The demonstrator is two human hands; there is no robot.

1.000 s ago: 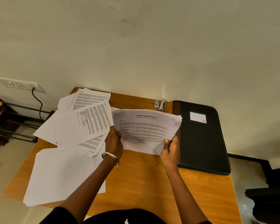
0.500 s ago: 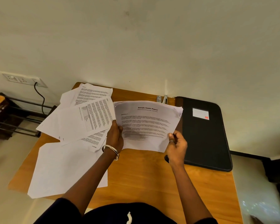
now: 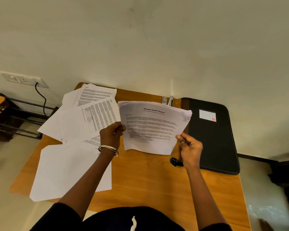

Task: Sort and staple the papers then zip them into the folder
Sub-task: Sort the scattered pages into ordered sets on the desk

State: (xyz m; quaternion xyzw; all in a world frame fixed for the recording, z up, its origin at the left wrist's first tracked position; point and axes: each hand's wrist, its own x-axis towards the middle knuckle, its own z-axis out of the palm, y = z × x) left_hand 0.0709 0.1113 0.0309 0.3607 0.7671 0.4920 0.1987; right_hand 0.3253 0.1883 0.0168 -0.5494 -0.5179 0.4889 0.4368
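A stack of printed papers [image 3: 153, 125], top sheet headed "Sample Health Report", is held above the wooden table [image 3: 150, 184]. My left hand [image 3: 110, 135] grips the stack's left edge. My right hand [image 3: 189, 148] pinches its lower right corner. A black zip folder [image 3: 212, 140] with a white label lies flat to the right. A silver stapler [image 3: 170, 101] stands at the table's back edge, partly hidden behind the stack. Loose printed sheets [image 3: 90, 119] are spread on the left of the table.
A blank white sheet [image 3: 70, 170] overhangs the table's left front edge. A small black object [image 3: 174, 161] lies under my right wrist. The wall runs right behind the table, with a socket and cable [image 3: 40, 94] at the left. Dark furniture [image 3: 287, 174] stands to the right.
My right hand shifted from the stack's bottom edge to pinching its lower right corner. The stack now sits a little flatter and wider. The view tilted slightly.
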